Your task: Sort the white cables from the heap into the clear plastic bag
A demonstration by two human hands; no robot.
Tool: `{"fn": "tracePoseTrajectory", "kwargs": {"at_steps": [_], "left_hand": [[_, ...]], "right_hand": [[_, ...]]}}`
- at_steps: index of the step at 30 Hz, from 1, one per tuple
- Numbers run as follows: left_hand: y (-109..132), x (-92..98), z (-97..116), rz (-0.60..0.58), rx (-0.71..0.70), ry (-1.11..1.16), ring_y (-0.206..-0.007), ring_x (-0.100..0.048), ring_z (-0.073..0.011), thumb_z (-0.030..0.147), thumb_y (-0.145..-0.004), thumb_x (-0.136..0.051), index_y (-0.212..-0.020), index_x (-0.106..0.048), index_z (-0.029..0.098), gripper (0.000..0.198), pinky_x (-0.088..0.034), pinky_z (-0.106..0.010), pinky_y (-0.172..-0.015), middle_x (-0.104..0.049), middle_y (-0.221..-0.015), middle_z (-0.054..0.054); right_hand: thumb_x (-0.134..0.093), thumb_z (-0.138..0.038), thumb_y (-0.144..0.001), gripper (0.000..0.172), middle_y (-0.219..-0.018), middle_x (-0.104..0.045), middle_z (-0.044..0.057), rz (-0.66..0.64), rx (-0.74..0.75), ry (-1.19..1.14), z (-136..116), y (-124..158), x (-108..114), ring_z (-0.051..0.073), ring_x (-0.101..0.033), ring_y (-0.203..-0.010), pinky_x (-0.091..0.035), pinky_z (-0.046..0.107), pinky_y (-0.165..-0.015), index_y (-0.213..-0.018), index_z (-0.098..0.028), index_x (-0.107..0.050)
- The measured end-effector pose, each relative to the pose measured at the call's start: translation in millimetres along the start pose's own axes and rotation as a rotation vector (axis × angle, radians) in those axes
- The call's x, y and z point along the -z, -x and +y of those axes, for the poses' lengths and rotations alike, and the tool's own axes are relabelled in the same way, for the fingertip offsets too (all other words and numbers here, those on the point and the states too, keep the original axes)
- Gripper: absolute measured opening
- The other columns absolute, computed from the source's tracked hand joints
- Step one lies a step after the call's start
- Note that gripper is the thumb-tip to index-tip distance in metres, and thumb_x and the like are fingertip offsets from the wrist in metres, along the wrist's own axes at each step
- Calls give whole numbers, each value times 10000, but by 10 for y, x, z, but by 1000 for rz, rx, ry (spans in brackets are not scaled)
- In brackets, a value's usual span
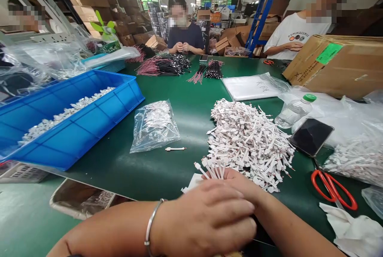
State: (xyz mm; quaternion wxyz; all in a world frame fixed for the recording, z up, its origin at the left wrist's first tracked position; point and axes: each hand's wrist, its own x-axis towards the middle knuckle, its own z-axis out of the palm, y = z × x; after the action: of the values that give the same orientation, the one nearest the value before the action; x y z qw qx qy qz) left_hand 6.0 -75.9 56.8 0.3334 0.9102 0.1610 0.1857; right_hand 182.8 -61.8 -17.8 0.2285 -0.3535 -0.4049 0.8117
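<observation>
A fan of short white cables (212,169) with flat connector ends sticks out of my right hand (239,183), whose fingers are closed round them. Crossing in front is my left hand (206,217), a silver bracelet on its wrist. Its fingers are curled, slightly blurred, and what they hold, if anything, is hidden. Just beyond both hands lies a large heap of the same white cables (248,141). A single white cable (176,149) rests apart on the green table (155,173), near a clear bag of white cables (157,119).
At left stands a blue bin (72,129) with small white parts. On the right lie a phone (312,136), red-handled scissors (332,187), a bottle (295,111) and a cardboard box (341,65). Black-and-pink wires (163,65) lie before a person sitting opposite.
</observation>
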Motion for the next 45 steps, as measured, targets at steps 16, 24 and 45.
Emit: {"fn": "tracePoseTrajectory", "kwargs": {"at_steps": [16, 24, 45], "left_hand": [[256, -347, -209, -318, 419, -727, -725, -477, -212, 177, -809, -462, -883, -560, 142, 128, -406, -356, -658, -562, -801, -81], [490, 207, -653, -38, 817, -914, -787, -461, -212, 50, -844, -337, -906, -537, 150, 232, -394, -332, -690, -536, -872, -92], [291, 21, -566, 61, 714, 121, -609, -551, -122, 204, -893, -244, -895, -480, 174, 238, -452, -226, -558, -572, -754, -21]], "right_hand": [[-592, -433, -775, 285, -703, -596, -1, -117, -106, 220, 113, 41, -152, 84, -572, -529, -446, 198, -490, -810, -151, -568], [-641, -459, -746, 612, -834, -642, 59, 40, -126, 78, 132, 44, -145, 103, -613, -612, -463, 203, -519, -1246, -137, -498], [-563, -516, -793, 527, -897, -642, 64, 216, 109, 248, 133, 36, -173, 156, -598, -729, -482, 268, -601, -1200, -181, -558]]}}
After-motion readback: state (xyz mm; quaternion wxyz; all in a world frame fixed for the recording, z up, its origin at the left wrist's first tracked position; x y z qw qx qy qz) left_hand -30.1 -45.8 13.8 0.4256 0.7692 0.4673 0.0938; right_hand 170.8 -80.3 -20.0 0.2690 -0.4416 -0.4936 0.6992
